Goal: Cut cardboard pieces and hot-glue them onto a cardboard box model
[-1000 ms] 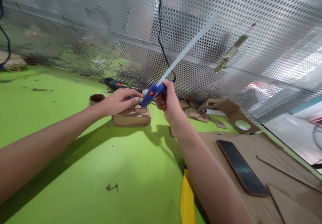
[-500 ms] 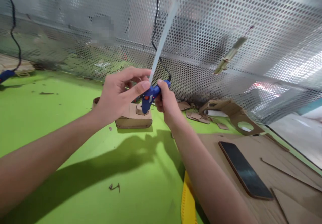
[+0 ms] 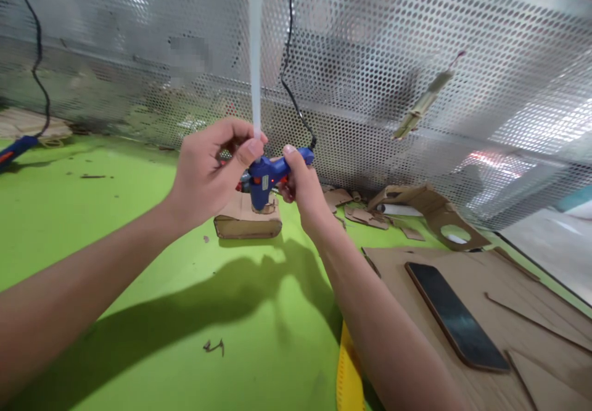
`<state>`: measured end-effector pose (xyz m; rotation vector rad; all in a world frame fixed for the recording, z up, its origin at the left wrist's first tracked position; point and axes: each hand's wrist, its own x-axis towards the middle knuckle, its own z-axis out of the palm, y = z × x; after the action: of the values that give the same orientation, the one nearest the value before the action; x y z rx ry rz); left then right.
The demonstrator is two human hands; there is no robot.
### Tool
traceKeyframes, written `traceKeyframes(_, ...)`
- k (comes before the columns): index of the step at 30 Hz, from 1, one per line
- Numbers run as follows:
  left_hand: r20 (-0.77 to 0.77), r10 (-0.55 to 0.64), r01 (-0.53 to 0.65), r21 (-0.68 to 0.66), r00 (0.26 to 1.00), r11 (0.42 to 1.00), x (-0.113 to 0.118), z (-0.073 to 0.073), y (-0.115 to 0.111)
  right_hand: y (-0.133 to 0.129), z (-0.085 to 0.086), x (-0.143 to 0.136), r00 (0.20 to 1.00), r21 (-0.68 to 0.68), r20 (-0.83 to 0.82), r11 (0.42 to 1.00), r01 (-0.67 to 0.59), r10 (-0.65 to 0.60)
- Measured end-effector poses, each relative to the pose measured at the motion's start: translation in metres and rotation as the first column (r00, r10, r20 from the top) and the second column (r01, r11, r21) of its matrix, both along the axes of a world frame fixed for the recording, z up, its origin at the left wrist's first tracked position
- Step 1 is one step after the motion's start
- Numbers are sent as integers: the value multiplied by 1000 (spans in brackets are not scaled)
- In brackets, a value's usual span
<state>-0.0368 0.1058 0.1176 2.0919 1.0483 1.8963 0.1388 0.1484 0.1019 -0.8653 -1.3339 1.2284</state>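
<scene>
My right hand [image 3: 303, 186] is closed round the handle of a blue glue gun [image 3: 266, 177] with a small red light. A long, whitish glue stick [image 3: 256, 53] stands almost upright from the gun's back end. My left hand [image 3: 215, 164] pinches the stick between thumb and fingers, close to where it enters the gun. Below the gun, a cardboard box piece [image 3: 247, 225] with rounded ends sits on the green table [image 3: 176, 337]. The gun's nozzle points down over it and is hard to make out. Parts of some red and dark item show behind my left fingers.
A smartphone [image 3: 456, 315] lies on a cardboard sheet [image 3: 393, 263] at right, with a yellow ruler-like strip [image 3: 350, 374] beside my right forearm. Cardboard scraps [image 3: 365, 217] and a cut cardboard piece [image 3: 435, 211] lie by the perforated metal screen [image 3: 370, 90]. Another blue tool [image 3: 18, 150] with a cord is at far left.
The glue stick has swung from leaning right to nearly upright, and the glue gun has turned and shifted slightly left. My left hand moved left with the stick; my right hand keeps its grip.
</scene>
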Motion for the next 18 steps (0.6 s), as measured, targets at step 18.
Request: traceKeyframes(18, 267, -115, 160, -155, 957, 975, -9, -4, 25, -3, -4, 4, 905, 14, -306, 952, -306, 295)
